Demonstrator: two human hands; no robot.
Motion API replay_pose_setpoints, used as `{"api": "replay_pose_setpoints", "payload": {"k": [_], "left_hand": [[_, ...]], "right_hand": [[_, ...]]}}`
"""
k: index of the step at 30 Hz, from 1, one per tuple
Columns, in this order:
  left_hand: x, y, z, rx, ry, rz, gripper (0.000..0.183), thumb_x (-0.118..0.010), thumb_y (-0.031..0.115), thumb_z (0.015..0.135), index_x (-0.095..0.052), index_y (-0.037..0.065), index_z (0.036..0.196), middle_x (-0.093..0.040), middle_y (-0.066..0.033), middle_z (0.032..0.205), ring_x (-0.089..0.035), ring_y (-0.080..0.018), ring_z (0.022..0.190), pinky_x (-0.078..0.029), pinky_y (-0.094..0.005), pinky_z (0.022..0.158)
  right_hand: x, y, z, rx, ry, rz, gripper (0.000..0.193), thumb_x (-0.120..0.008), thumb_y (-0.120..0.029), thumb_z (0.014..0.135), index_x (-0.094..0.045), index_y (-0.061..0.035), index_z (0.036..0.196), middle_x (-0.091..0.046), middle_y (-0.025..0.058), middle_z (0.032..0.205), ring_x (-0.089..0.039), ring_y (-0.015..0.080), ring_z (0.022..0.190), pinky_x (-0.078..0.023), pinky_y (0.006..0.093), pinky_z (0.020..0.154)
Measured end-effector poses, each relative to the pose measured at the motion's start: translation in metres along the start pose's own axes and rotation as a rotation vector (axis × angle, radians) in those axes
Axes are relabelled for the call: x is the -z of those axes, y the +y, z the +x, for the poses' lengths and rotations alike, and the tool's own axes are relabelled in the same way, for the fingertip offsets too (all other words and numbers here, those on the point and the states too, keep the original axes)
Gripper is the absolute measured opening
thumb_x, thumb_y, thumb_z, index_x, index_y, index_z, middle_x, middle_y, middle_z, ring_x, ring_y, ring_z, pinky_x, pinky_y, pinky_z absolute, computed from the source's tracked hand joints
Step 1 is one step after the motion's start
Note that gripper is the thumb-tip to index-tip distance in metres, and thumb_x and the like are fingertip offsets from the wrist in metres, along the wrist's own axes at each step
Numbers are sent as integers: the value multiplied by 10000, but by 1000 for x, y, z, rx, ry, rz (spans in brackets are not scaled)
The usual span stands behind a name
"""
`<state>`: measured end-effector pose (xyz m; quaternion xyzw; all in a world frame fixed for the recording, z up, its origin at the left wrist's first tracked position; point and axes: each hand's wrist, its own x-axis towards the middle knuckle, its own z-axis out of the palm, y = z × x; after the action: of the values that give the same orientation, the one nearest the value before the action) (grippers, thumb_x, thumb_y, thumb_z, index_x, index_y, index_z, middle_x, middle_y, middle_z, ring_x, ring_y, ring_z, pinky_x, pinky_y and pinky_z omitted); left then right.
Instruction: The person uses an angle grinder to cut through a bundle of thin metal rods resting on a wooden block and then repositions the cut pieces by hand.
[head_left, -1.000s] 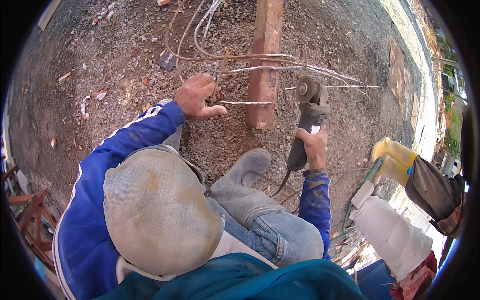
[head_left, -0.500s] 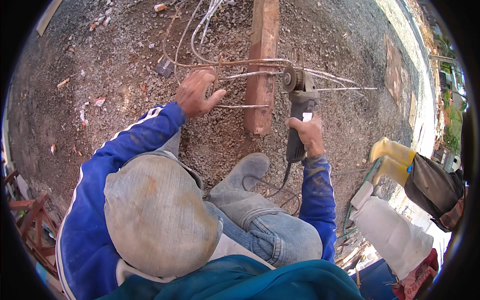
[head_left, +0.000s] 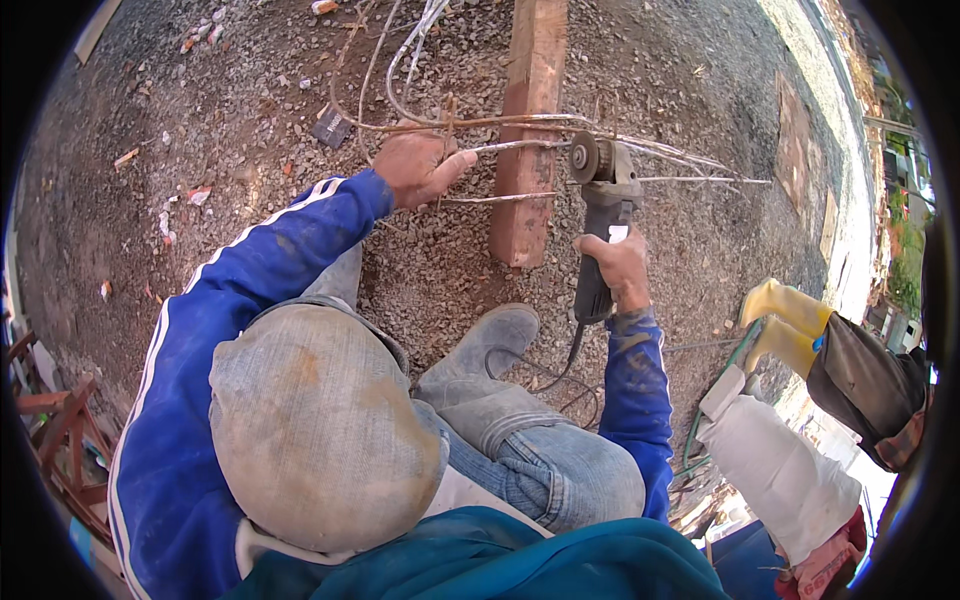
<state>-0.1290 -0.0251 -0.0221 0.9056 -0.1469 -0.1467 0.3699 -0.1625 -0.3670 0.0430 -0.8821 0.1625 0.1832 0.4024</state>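
My left hand (head_left: pixel 418 168) is closed on the bent steel bars (head_left: pixel 545 122), its thumb lying along one of them. My right hand (head_left: pixel 622 268) grips an angle grinder (head_left: pixel 600 225) by its body. The grinder's disc (head_left: pixel 583 158) stands beside the bars, just right of a reddish timber beam (head_left: pixel 525 205); I cannot tell whether disc and bar touch. The bars lie across the beam, and a shorter rod end (head_left: pixel 500 198) rests on it nearer to me. From the grinder a dark cord (head_left: pixel 560 375) runs down past my grey boot (head_left: pixel 495 340).
Gravel (head_left: pixel 270 170) with scattered rubble surrounds the beam. More bent rods (head_left: pixel 425 25) extend away at the top. To the right are another person's yellow boots (head_left: pixel 785 320) and a white-clad leg (head_left: pixel 775 470). Reddish frames (head_left: pixel 65 430) stand at the lower left.
My left hand has moved right and slightly away from me, and the bars have shifted right with it. My right hand and the grinder stay nearly in place.
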Motion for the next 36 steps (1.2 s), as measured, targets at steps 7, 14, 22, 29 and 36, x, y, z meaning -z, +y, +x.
{"api": "replay_pose_setpoints", "payload": {"k": [7, 14, 22, 29, 36], "left_hand": [[-6, -1, 9, 152, -65, 46, 712, -366, 609, 1010, -683, 16, 775, -659, -246, 734, -653, -443, 775, -486, -543, 743], [2, 4, 15, 150, -148, 39, 782, -356, 628, 1000, -712, -5, 710, -680, -239, 728, -679, -415, 763, -518, -506, 778], [12, 5, 23, 230, -263, 15, 844, -394, 701, 967, -682, -63, 757, -654, -266, 723, -670, -425, 741, -508, -502, 724], [14, 0, 27, 259, -358, -72, 871, -394, 715, 963, -676, -89, 783, -655, -275, 760, -668, -400, 756, -506, -486, 739], [8, -5, 33, 240, -381, -67, 885, -381, 714, 969, -678, -116, 890, -666, -301, 849, -670, -415, 839, -502, -490, 802]], "right_hand": [[-3, 9, 4, 51, 17, -21, 403, -812, -180, 654, -656, 13, 972, -690, 61, 808, -645, 157, 650, -535, 314, 606], [-1, 6, 7, 11, 9, -20, 400, -813, -167, 651, -653, 13, 970, -689, 55, 814, -642, 150, 651, -532, 309, 612], [-6, 28, 17, 96, 121, -53, 371, -814, -162, 658, -651, 1, 948, -682, 48, 773, -633, 147, 628, -531, 308, 607], [-7, 13, 9, 65, 56, -54, 397, -822, -171, 664, -654, 16, 972, -696, 63, 803, -648, 157, 639, -539, 317, 609], [-7, 14, 6, 56, 64, -8, 374, -822, -179, 664, -672, 12, 949, -691, 60, 771, -641, 159, 617, -537, 322, 596]]}}
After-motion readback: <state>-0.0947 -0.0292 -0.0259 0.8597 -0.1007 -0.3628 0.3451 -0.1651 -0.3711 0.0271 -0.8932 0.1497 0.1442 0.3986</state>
